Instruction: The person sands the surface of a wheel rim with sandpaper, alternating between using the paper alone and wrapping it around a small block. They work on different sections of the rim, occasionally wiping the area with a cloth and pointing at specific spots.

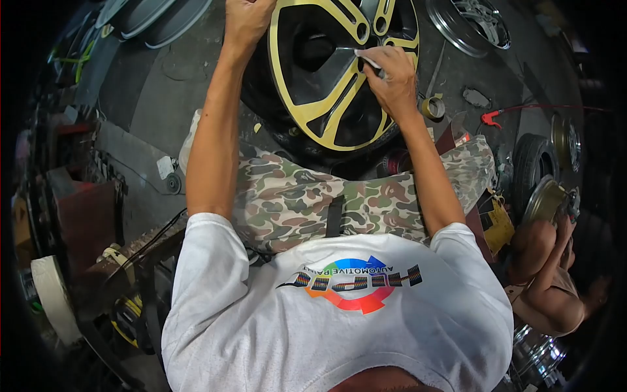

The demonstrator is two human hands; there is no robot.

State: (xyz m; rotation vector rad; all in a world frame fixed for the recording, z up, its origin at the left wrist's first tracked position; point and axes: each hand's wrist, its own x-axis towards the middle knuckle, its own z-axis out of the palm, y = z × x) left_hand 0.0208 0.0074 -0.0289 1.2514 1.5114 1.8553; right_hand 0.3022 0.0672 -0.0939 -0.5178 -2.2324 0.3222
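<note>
A car wheel rim (307,112), black with yellow spoke faces and a yellow outer lip, lies in front of my knees on top of a dark tyre. My right hand (395,78) is over its hub, fingers closed on a small folded white pad (369,61), cloth or paper. The pad touches the spoke beside the hub; its kind I cannot make out. My left hand (250,19) is at the rim's upper left edge. The top of the picture cuts off its fingers, so its grip is hidden.
A roll of tape (433,108) lies right of the wheel, with a red air gun (491,118) on a hose beyond. Other rims (467,26) and a tyre (530,157) stand at the right, near another person (545,277). Cluttered tools fill the left side.
</note>
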